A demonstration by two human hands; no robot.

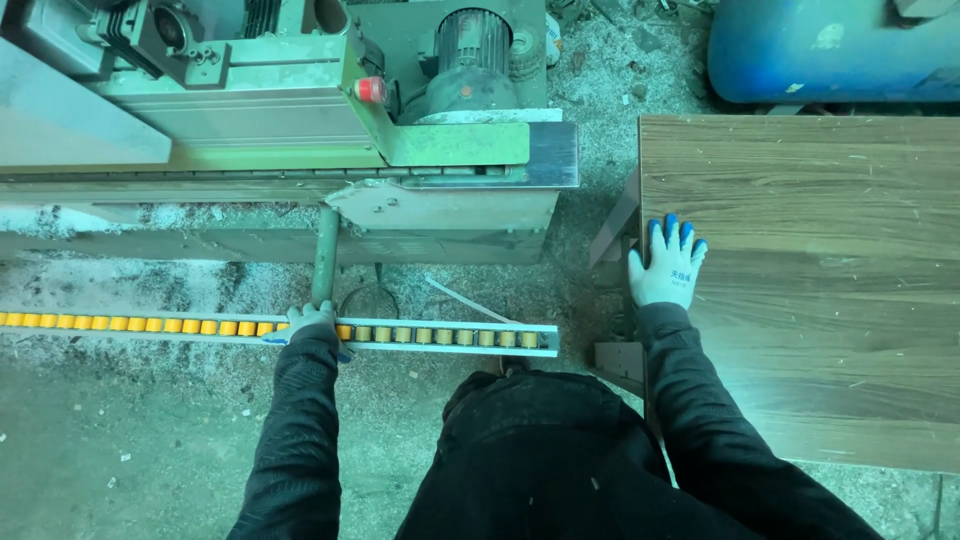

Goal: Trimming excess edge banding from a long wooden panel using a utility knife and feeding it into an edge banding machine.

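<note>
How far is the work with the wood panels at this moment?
Done: wood panels lie stacked beside the machine. In hand: the right hand rests flat on the top panel; the left hand grips the roller rail. Left: no panel is on the rail yet.

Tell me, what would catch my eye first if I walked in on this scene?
Probably the long roller rail with its row of yellow wheels, running across the dusty floor at left, where the left hand rests on it. Next, the right hand in a blue-tipped glove, flat on the edge of a stack of wood-grain panels at right. Behind the rail stands a big green machine.
</note>
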